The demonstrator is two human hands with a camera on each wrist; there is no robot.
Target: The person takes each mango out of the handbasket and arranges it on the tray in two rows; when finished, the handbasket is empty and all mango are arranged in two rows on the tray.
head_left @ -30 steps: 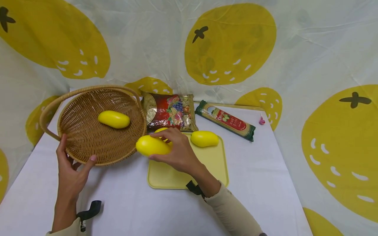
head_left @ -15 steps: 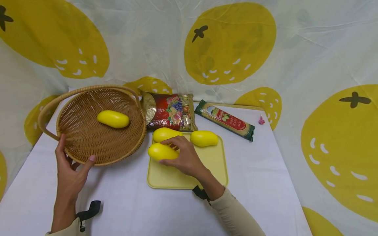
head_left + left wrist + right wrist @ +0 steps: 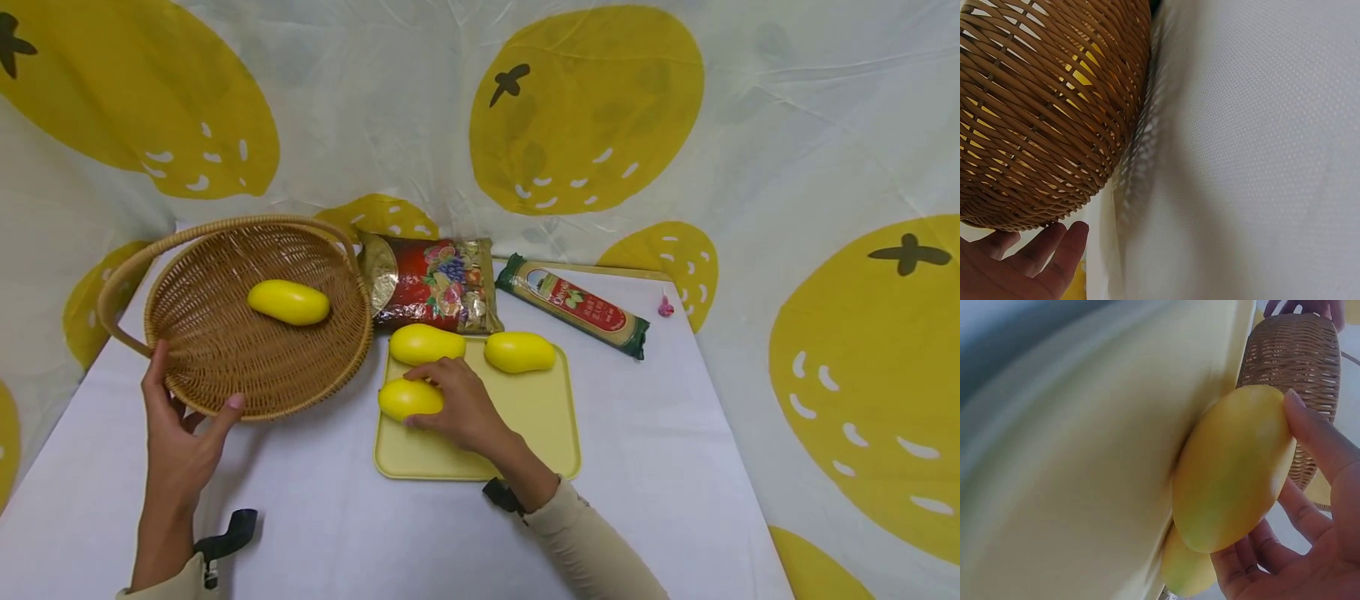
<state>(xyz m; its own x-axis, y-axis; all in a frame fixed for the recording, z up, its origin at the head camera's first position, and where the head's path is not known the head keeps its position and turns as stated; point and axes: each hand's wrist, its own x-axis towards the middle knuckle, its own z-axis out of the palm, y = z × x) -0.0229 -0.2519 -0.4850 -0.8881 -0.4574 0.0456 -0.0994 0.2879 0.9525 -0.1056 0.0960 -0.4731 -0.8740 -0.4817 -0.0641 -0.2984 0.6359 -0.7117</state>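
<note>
Head view: wicker basket (image 3: 262, 383), woven, oval, arched handle; pale-yellow tray (image 3: 480, 457), smooth, rounded corners, on white cloth-covered tabletop (image 3: 337, 533); held mango (image 3: 405, 400), yellow, elongated, smooth-skinned, greenish in right wrist view, at the tray's left side; right hand (image 3: 465, 408) pinching it between thumb and fingers; left hand (image 3: 182, 446) gripping the basket rim, thumb and forefinger apart; one second earlier, that mango hung beside the basket rim.

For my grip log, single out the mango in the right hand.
The near-left mango on the tray: the right hand grips it. The far-left mango, far-right mango and lone mango in the basket aren't gripped.
</note>
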